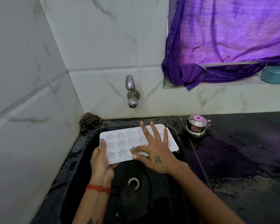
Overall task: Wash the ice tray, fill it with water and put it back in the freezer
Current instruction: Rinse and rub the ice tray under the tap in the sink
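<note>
A white ice tray (120, 139) with star and round moulds is held level over the black sink (81, 152). My left hand (101, 160) grips its left end, thumb on the top rim and fingers underneath. My right hand (153, 149) lies flat on the tray's right half with fingers spread, the index fingertip pressed into a mould near the front edge. The chrome tap (131, 91) juts from the wall above the tray; no water runs from it.
The sink drain (133, 183) lies below the tray. A small steel kettle (196, 126) stands on the wet black counter (249, 151) to the right. A brown patterned cloth (89, 121) sits in the back left corner. A purple curtain (225, 38) and teal container (276, 74) occupy the window ledge.
</note>
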{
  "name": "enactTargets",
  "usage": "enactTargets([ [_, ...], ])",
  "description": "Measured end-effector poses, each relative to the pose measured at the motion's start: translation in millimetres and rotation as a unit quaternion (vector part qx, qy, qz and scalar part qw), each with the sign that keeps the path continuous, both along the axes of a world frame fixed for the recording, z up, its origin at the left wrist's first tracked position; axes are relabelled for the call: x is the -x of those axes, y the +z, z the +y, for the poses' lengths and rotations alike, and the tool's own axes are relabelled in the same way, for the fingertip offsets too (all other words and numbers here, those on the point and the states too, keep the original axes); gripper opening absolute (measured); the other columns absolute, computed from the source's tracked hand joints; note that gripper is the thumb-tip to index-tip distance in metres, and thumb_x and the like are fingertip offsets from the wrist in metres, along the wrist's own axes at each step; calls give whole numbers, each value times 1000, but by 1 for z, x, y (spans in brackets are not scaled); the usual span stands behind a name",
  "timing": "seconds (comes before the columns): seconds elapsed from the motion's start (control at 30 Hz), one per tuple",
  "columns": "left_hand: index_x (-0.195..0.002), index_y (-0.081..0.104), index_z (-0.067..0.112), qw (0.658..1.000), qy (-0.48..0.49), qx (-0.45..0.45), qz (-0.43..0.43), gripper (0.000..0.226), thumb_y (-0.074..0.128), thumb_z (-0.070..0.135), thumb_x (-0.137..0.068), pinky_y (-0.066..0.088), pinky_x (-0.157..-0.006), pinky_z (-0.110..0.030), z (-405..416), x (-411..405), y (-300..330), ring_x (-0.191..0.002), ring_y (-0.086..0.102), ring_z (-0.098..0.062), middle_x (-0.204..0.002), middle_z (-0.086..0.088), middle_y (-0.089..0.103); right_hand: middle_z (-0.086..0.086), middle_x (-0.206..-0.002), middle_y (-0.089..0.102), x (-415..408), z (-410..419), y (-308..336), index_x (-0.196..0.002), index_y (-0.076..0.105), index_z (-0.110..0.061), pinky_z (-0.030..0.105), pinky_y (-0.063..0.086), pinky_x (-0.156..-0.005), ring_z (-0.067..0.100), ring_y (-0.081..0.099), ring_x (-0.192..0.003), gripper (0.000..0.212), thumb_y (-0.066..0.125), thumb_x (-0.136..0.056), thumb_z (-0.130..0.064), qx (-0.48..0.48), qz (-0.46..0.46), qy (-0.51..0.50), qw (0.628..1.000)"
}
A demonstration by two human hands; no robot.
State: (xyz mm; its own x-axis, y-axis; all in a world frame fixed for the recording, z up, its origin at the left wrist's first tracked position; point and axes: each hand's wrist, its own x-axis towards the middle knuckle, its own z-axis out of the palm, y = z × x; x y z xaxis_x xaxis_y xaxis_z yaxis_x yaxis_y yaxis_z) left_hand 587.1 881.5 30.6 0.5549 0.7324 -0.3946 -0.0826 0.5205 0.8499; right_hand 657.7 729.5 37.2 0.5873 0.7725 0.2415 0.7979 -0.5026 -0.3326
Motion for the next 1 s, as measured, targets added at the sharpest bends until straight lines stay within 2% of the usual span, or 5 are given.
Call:
enactTargets([
  [0.1,-102,56,15,1000,-2,0,-2,27,54,41,-93,55,-70,-43,-1,-1,2,-83,65,-24,-91,-5,65,-10,-152,-27,1,0,1,-111,63,-44,57,-27,-106,20,-34,-139,64,15,-77,-70,0,23,8,1000],
  [0.23,-90,55,19,1000,-5,1,-2,22,53,41,-93,55,-70,-43,-3,-1,3,-82,64,-24,-90,-5,64,-7,-157,-23,-1,-3,6,-104,65,-41,58,-25,-107,22,-33,-141,35,40,-90,-61,30,39,1,999],
  [0.37,-89,56,18,1000,-9,-1,-11,21,53,38,-94,55,-75,-45,-5,0,3,-83,64,-24,-92,-6,65,-7,-158,-17,-2,-4,1,-94,65,-38,59,-24,-106,25,-28,-143,55,24,-79,-70,8,-7,-9,1000],
  [0.77,-89,56,17,1000,-4,0,-22,21,54,38,-94,54,-77,-45,-5,1,2,-84,65,-25,-92,-5,65,-11,-153,-25,0,-1,-3,-106,64,-43,54,-29,-105,22,-32,-140,58,19,-80,-67,-11,-20,-3,1000],
  [1.0,-90,57,17,1000,-5,0,-20,22,54,39,-94,55,-74,-44,-6,1,2,-85,65,-25,-93,-6,66,-8,-156,-18,1,-2,-3,-92,64,-36,54,-29,-105,26,-27,-143,51,24,-80,-65,-14,-28,-10,999],
])
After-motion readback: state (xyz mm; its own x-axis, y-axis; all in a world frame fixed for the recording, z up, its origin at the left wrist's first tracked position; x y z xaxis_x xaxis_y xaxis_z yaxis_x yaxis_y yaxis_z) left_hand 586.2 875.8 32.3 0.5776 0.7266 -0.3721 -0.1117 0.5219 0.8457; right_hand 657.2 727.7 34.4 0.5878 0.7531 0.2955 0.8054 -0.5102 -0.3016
